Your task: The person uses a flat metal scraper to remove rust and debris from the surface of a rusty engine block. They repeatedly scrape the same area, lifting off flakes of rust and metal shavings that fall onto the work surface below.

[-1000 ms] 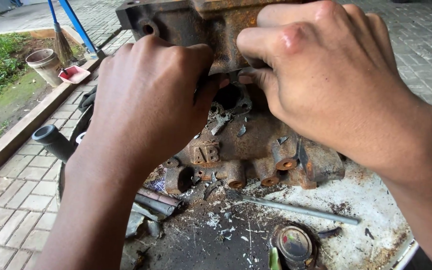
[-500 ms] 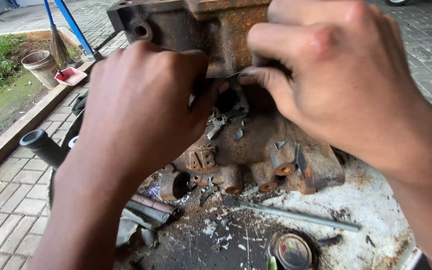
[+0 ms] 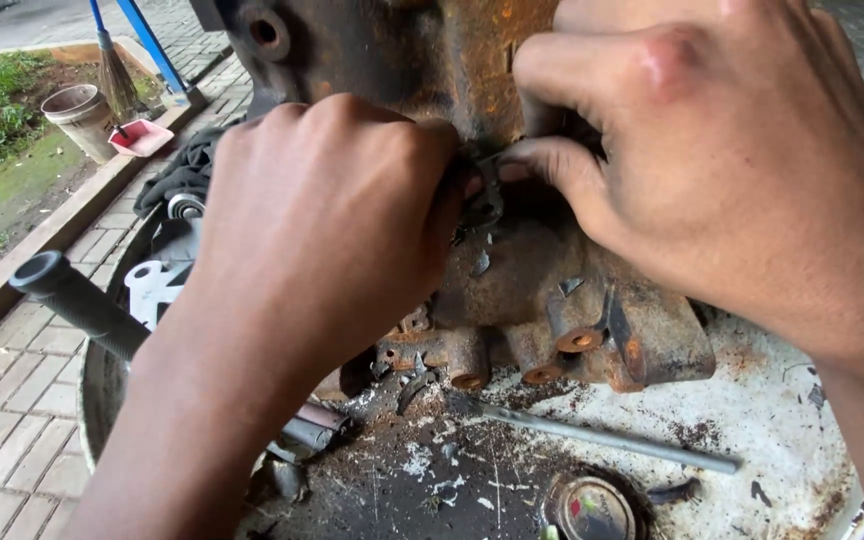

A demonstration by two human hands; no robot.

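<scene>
since the earlier frames the view has closed in on the work: both hands have drawn nearer to the camera and now fill most of it, and the grass and bucket have slid further up into the left corner. the left hand (image 3: 327,215) is curled into a loose fist, its back to the camera, with the fingertips pressed against a small dark metal piece (image 3: 485,200) on the front of a rusty engine block (image 3: 512,290); whether it truly grips that piece cannot be told, since the fingers hide behind the knuckles. the right hand (image 3: 712,170) comes in from the other side, thumb and forefinger pinched together on the same small piece, the other fingers folded above. the block stands on a dirty white round surface (image 3: 782,410) strewn with rust flakes and grit. a long thin metal rod (image 3: 602,437) lies flat just in front of the block, and a small round tin (image 3: 590,508) sits near the lower edge. to the left a black rubber handle (image 3: 72,295) pokes out over the paved bricks (image 3: 2,420), and far off stand a grey bucket (image 3: 77,112) and a red dustpan (image 3: 140,137) beside a strip of grass.
</scene>
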